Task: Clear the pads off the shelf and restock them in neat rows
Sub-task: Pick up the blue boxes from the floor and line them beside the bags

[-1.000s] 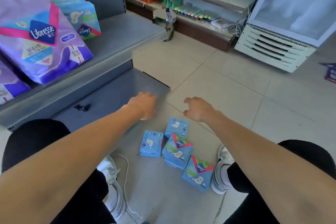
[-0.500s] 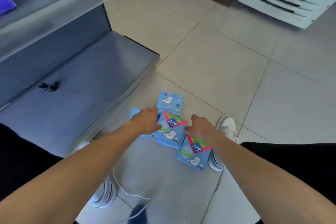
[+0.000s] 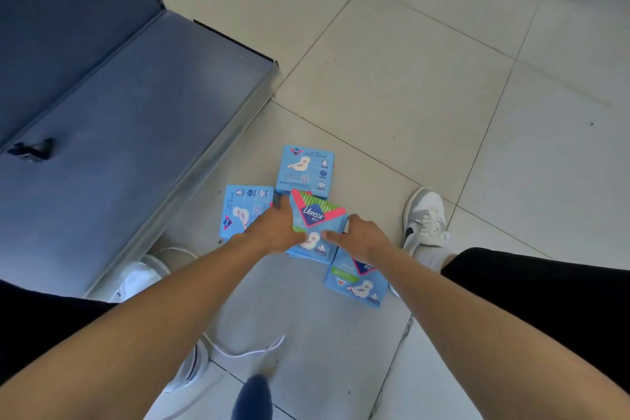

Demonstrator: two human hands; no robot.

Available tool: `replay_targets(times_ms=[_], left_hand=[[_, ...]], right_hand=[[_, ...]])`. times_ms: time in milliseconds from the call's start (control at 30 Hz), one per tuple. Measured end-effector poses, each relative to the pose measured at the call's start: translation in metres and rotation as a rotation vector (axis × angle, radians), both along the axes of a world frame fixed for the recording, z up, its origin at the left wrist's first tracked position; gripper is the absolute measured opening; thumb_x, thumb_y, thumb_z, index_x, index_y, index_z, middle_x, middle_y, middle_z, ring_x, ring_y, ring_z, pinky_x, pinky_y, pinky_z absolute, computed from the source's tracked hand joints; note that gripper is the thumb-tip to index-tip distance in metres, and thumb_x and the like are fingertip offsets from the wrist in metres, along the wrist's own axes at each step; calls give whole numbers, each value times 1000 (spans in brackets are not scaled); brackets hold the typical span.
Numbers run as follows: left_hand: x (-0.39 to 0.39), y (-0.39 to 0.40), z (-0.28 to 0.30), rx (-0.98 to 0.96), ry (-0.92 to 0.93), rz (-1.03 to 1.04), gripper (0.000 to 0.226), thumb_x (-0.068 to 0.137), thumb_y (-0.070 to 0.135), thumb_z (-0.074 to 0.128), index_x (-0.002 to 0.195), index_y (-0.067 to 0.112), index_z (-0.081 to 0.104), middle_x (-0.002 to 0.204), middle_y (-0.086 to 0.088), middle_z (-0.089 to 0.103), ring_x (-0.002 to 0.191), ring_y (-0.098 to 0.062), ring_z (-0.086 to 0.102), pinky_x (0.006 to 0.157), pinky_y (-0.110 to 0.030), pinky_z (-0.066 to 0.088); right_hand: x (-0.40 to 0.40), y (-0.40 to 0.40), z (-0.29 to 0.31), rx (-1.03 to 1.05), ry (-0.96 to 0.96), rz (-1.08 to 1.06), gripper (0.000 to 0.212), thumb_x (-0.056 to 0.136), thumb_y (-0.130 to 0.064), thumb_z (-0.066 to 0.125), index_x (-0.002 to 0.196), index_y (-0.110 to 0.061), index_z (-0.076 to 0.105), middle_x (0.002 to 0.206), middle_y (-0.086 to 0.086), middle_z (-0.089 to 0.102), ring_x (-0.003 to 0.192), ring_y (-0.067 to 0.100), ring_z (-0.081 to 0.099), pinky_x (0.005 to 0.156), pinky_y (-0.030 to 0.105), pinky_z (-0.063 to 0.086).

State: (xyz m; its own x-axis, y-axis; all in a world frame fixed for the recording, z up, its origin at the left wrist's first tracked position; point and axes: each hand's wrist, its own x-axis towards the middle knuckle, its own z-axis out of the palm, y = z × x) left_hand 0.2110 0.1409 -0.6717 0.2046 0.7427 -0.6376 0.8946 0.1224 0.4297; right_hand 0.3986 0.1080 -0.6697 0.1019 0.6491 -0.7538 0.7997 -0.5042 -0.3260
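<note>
Between both hands (image 3: 315, 235), pad pack (image 3: 317, 215).

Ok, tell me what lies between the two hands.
Head view: the Libresse pack topping the blue stack sits between the left hand and right hand, both gripping its sides.

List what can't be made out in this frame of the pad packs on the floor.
Head view only:
- Middle pack: its sides are covered by the left hand and right hand; how many packs lie stacked beneath it is unclear.
- Nearest pack: its top is hidden by the right hand.
- Left pack: partly covered by the left hand.
- Small print on the far pack: too small.
- Upper shelves: cut off by the frame.
</note>
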Motion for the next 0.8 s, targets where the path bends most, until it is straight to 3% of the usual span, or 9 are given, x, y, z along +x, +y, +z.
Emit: replay_targets(times_ms=[100,233,300,400,533,633,733,800], left_hand=[[5,-4,1,32,-34,-51,59,86,27,65,137,20,37,131,-8,52,114,-28,55,79,-27,39],[1,-2,-6,-5,-47,-66,34,88,19,54,121,24,48,124,-4,59,105,-24,58,79,-30,48],[1,1,-7,-6,-38,-19,42,92,17,53,133,20,42,127,-7,56,110,-27,57,80,-31,45],[5,4,-10,-29,-80,107,60,93,26,61,142,16,29,132,-9,53,117,-30,55,84,-33,46],[13,9,-24,-105,-146,206,61,85,29,73,133,15,38,131,-6,57,118,-26,56,90,-35,47],[15,10,-31,-76,-102,192,59,81,25,78,129,16,45,128,-6,59,115,-28,57,88,-34,45],[10,10,-34,-68,-87,186,63,77,24,81,130,17,48,125,-6,62,112,-29,59,86,-33,46],[6,10,-34,-104,-81,196,60,76,27,82,128,17,52,122,-7,64,109,-28,60,83,-31,47]], right_hand=[[-2,0,-6,61,79,-170,64,82,-61,64,120,-11,50,115,5,61,100,24,59,77,31,45],[10,2,-6,122,167,-401,48,83,-43,73,109,-10,51,107,9,64,89,23,60,65,30,43],[19,3,-4,130,276,-506,44,81,-34,77,108,-10,52,105,11,68,86,24,66,68,32,52],[37,1,1,130,399,-646,47,80,-23,79,113,-5,52,103,16,70,87,28,69,85,47,57],[62,-9,9,153,475,-721,37,84,-19,75,110,-8,52,101,17,70,77,28,69,59,35,59],[78,-19,8,168,504,-744,41,85,-18,74,116,-3,53,105,18,70,85,29,70,73,43,59],[88,-27,6,178,522,-754,43,85,-17,74,118,-2,53,108,16,69,83,22,72,64,32,57],[88,-29,8,182,530,-755,42,85,-16,74,118,-2,52,107,15,69,83,22,71,65,32,57]])
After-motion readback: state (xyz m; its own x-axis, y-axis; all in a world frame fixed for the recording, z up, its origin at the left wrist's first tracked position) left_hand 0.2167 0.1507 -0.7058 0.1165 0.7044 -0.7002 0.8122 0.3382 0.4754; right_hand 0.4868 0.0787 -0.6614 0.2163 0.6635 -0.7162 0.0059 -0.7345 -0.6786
